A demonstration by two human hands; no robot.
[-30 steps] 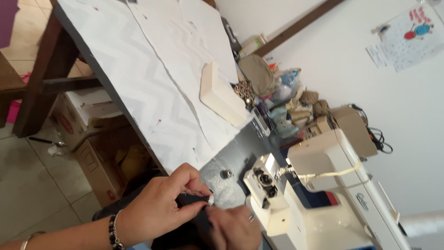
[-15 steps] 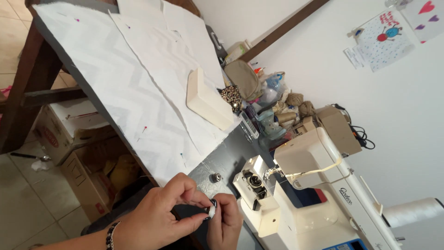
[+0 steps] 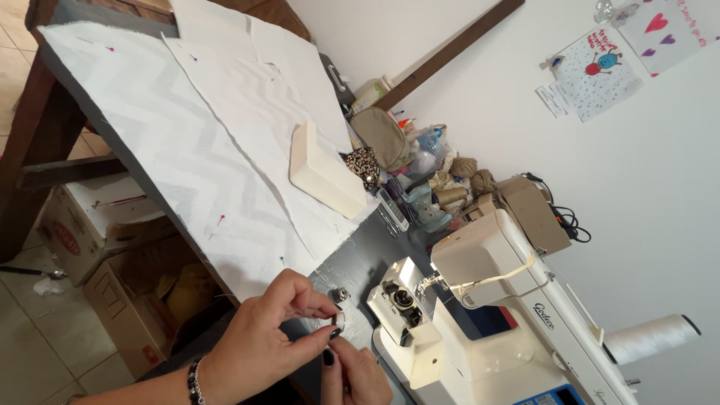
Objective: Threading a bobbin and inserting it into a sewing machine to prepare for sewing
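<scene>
Your left hand (image 3: pixel 259 341) pinches a small bobbin (image 3: pixel 339 321), probably, just beside the sewing machine (image 3: pixel 480 330); your right hand (image 3: pixel 358 375) fingers close below it. You're threading; steady fingertips come next.

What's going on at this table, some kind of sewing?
A person sits at a grey table by a cream sewing machine. The left hand and right hand meet just in front of it, pinching a small silvery part between the fingertips. White fabric marked with pins lies spread across the table, with a pale block resting on it.
</scene>
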